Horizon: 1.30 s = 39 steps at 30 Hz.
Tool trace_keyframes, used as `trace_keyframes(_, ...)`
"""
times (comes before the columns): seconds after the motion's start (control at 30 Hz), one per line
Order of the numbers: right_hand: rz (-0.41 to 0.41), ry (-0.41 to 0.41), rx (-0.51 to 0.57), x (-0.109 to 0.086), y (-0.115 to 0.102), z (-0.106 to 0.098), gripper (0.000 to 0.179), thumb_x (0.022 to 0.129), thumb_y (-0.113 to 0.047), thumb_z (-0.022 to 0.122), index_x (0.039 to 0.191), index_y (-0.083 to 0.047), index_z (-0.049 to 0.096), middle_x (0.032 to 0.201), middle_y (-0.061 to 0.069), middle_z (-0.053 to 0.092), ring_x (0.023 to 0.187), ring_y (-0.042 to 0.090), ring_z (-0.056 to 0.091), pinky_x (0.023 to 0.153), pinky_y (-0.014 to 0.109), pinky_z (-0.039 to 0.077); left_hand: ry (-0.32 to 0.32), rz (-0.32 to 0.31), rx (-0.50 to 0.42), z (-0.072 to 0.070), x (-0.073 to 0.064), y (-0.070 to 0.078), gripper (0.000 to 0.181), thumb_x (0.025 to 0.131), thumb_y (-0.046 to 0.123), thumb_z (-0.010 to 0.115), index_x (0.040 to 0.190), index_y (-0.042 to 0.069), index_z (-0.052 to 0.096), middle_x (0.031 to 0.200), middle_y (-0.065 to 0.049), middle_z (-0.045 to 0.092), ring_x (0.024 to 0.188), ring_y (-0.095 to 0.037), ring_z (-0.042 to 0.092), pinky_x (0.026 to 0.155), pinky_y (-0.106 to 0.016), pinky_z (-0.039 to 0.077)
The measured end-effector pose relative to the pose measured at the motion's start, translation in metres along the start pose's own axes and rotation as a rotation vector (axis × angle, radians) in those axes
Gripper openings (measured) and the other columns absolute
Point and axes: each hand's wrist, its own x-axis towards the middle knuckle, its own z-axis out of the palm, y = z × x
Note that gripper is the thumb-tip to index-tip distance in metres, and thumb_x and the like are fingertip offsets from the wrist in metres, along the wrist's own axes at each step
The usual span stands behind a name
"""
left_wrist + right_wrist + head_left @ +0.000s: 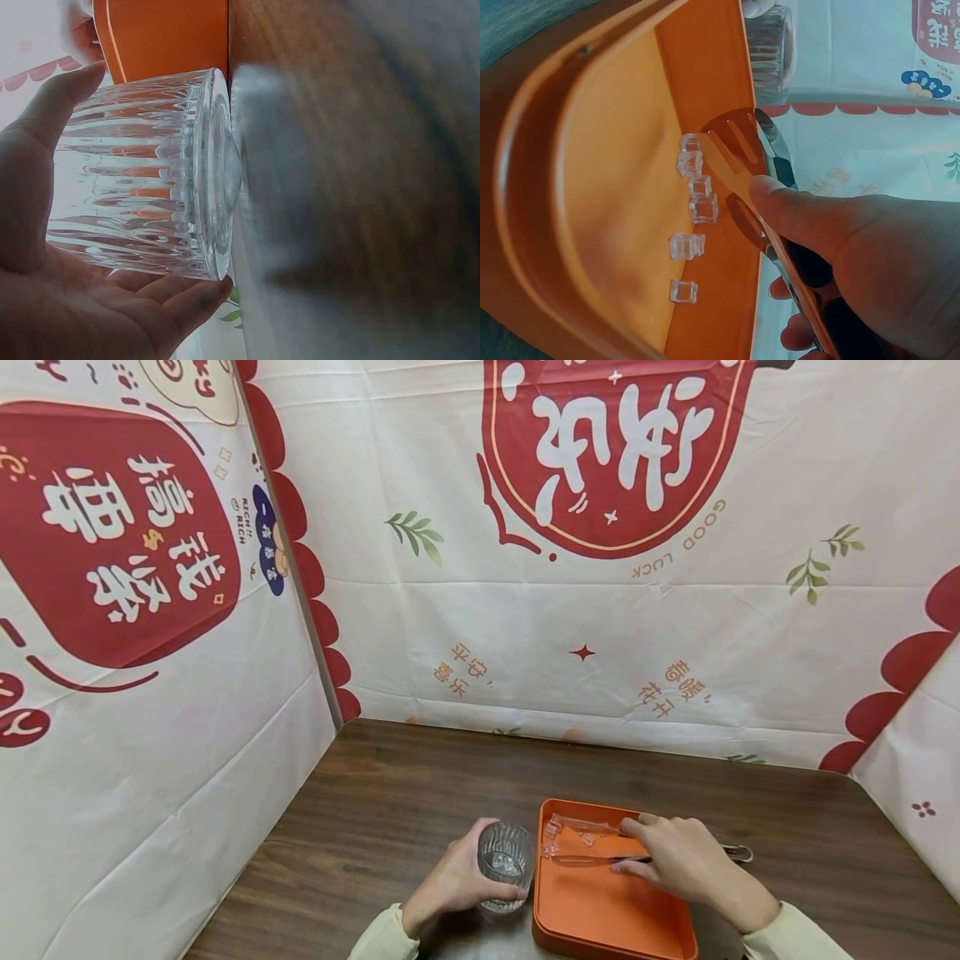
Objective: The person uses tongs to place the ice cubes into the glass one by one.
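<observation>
The right hand point(682, 856) grips a pair of tongs point(633, 859), thumb on the near arm and fingers on the far one. The tongs lie over the orange tray point(607, 893), their long axis running crosswise, from right to left. The slotted tips point(735, 142) point left, toward the glass, and stand apart from each other; the metal loop point(738, 853) at the other end points right, beyond the tray's right wall. Small clear cubes point(703, 209) sit in the tray's far left part, near the tips, several of them in a loose row along a wall. Whether the tips touch any cube I cannot tell.

The left hand point(459, 872) holds the ribbed glass point(506, 860) just to the left of the tray, thumb on the near side and fingers round the far side. The glass is roughly upright: its axis runs up and down, mouth upward and base toward the wooden table point(360, 827). I cannot tell whether the base rests on the wood. The tray's longer side runs from near to far, across the line of the tongs. Behind the table hangs a white printed cloth point(525, 618).
</observation>
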Motion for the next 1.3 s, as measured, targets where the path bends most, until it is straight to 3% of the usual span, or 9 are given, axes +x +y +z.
trace_keyframes(0.27, -0.022, -0.067, 0.020, 0.005, 0.001, 0.005, 0.044, 0.082, -0.057, 0.071, 0.104, -0.019, 0.069, 0.084, -0.007, 0.064, 0.056, 0.013, 0.058, 0.045, 0.031, 0.044, -0.004, -0.004, -0.002, 0.000, 0.000, 0.000, 0.087, 0.060, 0.042, 0.094, 0.131, 0.018, 0.049, 0.108, -0.002, 0.068, 0.093, -0.014, 0.064, 0.082, -0.030, 0.050)
trace_keyframes(0.7, -0.050, -0.149, 0.058, 0.011, 0.003, 0.013, 0.043, 0.086, -0.058, 0.065, 0.104, -0.019, 0.069, 0.081, -0.007, 0.062, 0.059, 0.014, 0.058, 0.047, 0.033, 0.043, 0.000, 0.003, -0.004, 0.000, -0.001, 0.000, 0.087, 0.060, 0.041, 0.094, 0.131, 0.018, 0.050, 0.108, -0.002, 0.068, 0.093, -0.014, 0.064, 0.082, -0.030, 0.051)
trace_keyframes(0.97, -0.058, -0.142, 0.067, 0.012, 0.002, 0.014, 0.029, 0.087, -0.052, 0.067, 0.088, -0.022, 0.063, 0.072, -0.011, 0.055, 0.054, 0.009, 0.051, 0.045, 0.030, 0.036, 0.004, 0.008, -0.011, 0.001, 0.000, -0.001, 0.086, 0.060, 0.040, 0.095, 0.130, 0.020, 0.050, 0.108, -0.001, 0.068, 0.093, -0.014, 0.064, 0.081, -0.030, 0.051)
trace_keyframes(1.3, -0.086, -0.094, 0.027, 0.011, 0.000, 0.017, 0.024, 0.085, -0.044, 0.073, 0.089, -0.021, 0.066, 0.070, -0.010, 0.060, 0.055, 0.014, 0.057, 0.046, 0.034, 0.042, 0.003, 0.007, -0.002, 0.001, 0.000, -0.001, 0.086, 0.060, 0.040, 0.094, 0.131, 0.020, 0.049, 0.107, -0.002, 0.068, 0.092, -0.014, 0.064, 0.080, -0.029, 0.051)
